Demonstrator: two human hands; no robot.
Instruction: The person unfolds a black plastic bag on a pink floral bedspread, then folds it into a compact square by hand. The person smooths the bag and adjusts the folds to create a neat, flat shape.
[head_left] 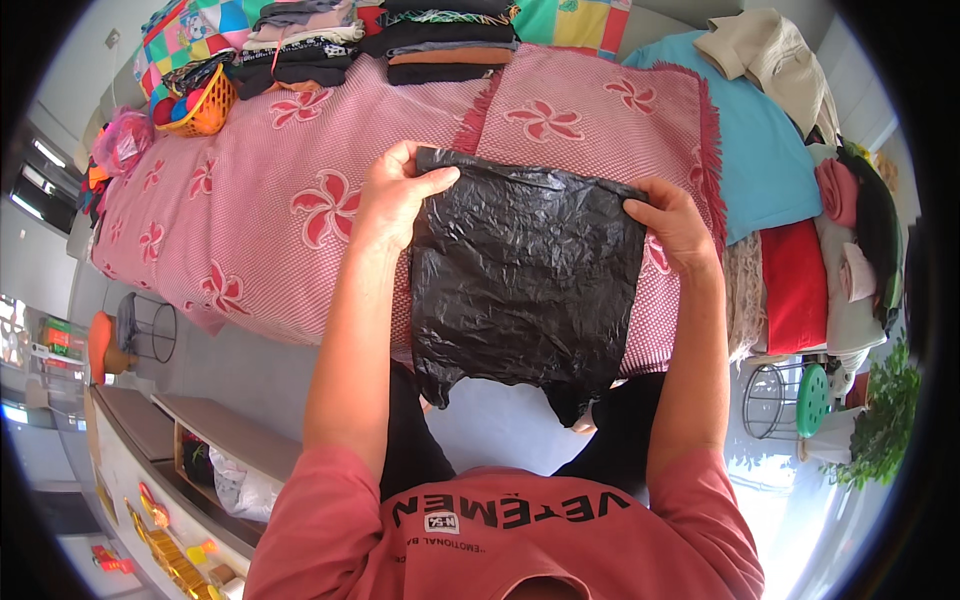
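A thin, crinkled black plastic bag point(525, 275) is stretched flat between my two hands, above my lap and the near edge of the covered sofa. My left hand point(402, 195) pinches its upper left corner, thumb on top. At the upper right corner my right hand point(672, 220) pinches it the same way. The bag's lower edge hangs loose, with two handle-like tails and a curved gap between them. My fingers behind the plastic are hidden. A pink patterned blanket point(400, 130) with flower shapes and a red fringe lies beyond the bag.
Folded clothes in stacks point(445, 50) lie at the back, beside a yellow basket point(205, 105) with coloured balls. On the right are a turquoise cloth point(745, 140), a red cloth point(795, 285), a green stool point(812, 400) and a plant point(885, 410). An open drawer point(235, 430) juts out lower left.
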